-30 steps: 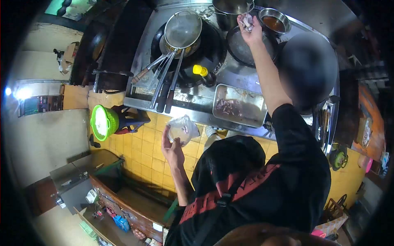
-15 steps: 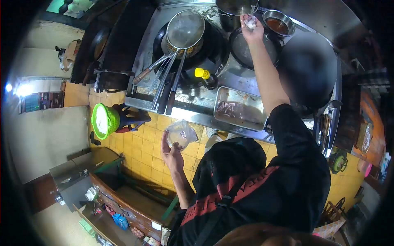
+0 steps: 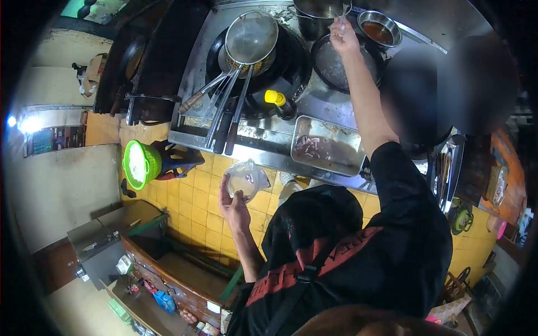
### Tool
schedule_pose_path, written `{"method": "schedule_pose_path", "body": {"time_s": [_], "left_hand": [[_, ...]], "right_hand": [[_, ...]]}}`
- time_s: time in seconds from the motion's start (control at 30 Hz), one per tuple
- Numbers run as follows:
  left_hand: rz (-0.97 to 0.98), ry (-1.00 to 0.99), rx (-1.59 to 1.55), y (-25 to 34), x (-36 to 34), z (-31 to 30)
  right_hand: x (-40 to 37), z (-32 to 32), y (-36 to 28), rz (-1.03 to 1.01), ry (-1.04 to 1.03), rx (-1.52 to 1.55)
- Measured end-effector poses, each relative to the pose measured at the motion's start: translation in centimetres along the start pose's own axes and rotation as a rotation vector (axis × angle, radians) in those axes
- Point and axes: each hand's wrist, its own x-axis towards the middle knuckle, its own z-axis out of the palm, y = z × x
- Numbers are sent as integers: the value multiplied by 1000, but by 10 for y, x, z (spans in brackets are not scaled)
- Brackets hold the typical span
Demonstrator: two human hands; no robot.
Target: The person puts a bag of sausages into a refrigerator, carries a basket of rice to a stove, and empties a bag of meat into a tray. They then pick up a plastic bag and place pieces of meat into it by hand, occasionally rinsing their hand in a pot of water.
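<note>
- Green plastic basket [image 3: 140, 164]: round, on the yellow tiled floor [image 3: 190, 210], left of the stove, beside a dark stand.
- Grey metal cabinet [image 3: 101, 246]: near left, on the floor, well apart from both hands.
- Left hand [image 3: 234, 206]: raised over the floor, near side of the stove, palm turned up. The fingers are curled up around the underside of a clear plastic bag [image 3: 245, 178], with the thumb pressed to its side. The bag is crumpled, sits just short of the stove's near edge, and its contents are too blurred to tell.
- Round wire-mesh skimmer [image 3: 250, 36]: lies across the black wok [image 3: 286, 70] at far left of the steel stove top [image 3: 328, 109]. Its long handle runs toward the near edge among other long-handled ladles [image 3: 224, 112].
- Yellow-capped bottle [image 3: 278, 102]: tilted, just right of the handles, between the wok and the tray.
- Rectangular steel tray [image 3: 347, 162]: near edge of the stove, holding dark pieces of meat [image 3: 312, 148].
- Right hand [image 3: 343, 38]: arm stretched far, over the dark round pan [image 3: 336, 64]. The fingertips are drawn together and point away. Whether they pinch anything cannot be told.
- Steel pot [image 3: 315, 8]: far edge, just beyond the right hand.
- Small steel bowl [image 3: 379, 28]: right of the hand, with reddish-brown liquid.
</note>
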Motion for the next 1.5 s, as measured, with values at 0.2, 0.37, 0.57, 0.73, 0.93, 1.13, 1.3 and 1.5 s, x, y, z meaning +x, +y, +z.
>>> {"method": "schedule_pose_path", "body": {"time_s": [0.2, 0.37, 0.57, 0.73, 0.93, 1.13, 1.3, 1.5], "left_hand": [[12, 4, -61, -5, 1, -6], [15, 6, -51, -3, 0, -6], [20, 12, -10, -5, -1, -6], [-12, 13, 14, 1, -3, -2], [46, 9, -20, -7, -1, -5], [22, 3, -5, 0, -5, 1], [26, -6, -36, -8, -2, -4], [7, 15, 36, -8, -1, -2]], "right_hand": [[-8, 10, 2, -55, -13, -288], [-26, 26, 17, -259, 27, -552], [-37, 35, 26, -540, 95, -1031], [-48, 44, 28, -598, 70, -1108], [-40, 36, 29, -655, 70, -1136], [-39, 36, 22, -485, -4, -1061], [-34, 34, 18, -409, 9, -928], [-25, 32, 4, -153, 43, -621]]}}
